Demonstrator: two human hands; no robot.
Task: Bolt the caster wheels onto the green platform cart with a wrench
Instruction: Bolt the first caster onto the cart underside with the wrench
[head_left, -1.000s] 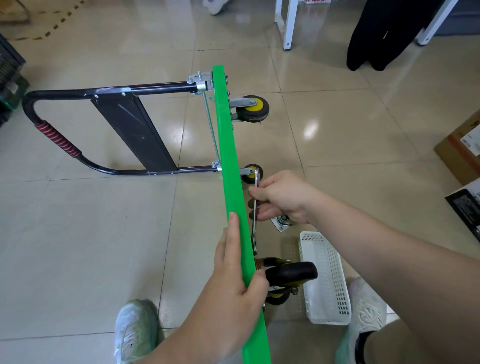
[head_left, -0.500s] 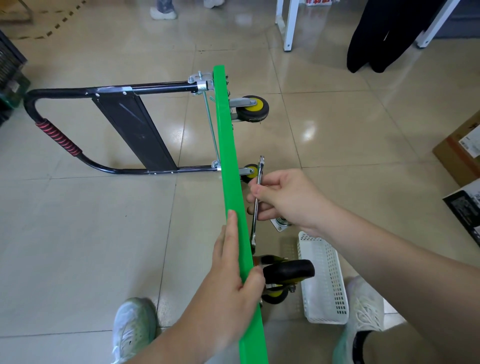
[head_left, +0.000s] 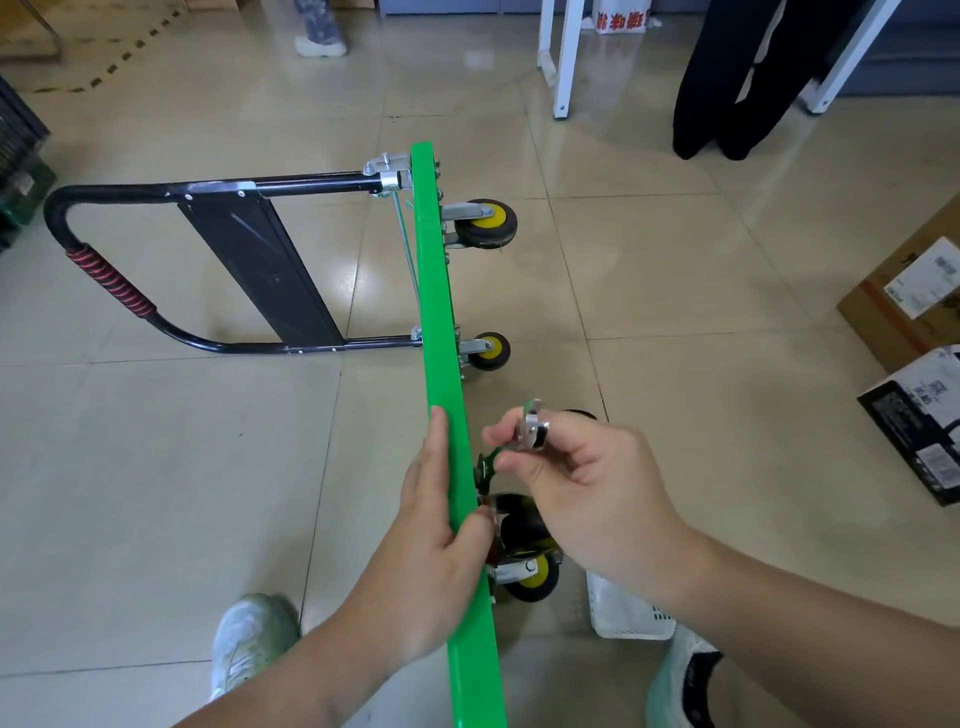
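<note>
The green platform cart (head_left: 441, 322) stands on its long edge on the tiled floor, with its black folded handle (head_left: 249, 260) lying to the left. Three yellow-hubbed casters stick out on its right face: a far caster (head_left: 488, 223), a middle caster (head_left: 491, 351) and a near caster (head_left: 530, 566). My left hand (head_left: 431, 545) grips the platform's top edge, thumb on the right face just above the near caster. My right hand (head_left: 587, 488) pinches a metal wrench (head_left: 530, 431), whose lower end sits against the platform's right face above the near caster. The bolt itself is hidden.
A white perforated basket (head_left: 623, 613) sits on the floor under my right forearm. A dark loose part (head_left: 579, 414) peeks out behind my right fingers. Cardboard boxes (head_left: 914, 291) stand at the right, white table legs (head_left: 563, 57) and another person's shoe (head_left: 319, 47) at the back.
My right hand swung the wrench from lying along the platform's face to standing out from it, and the hand dropped nearer the near caster. My left hand kept its grip.
</note>
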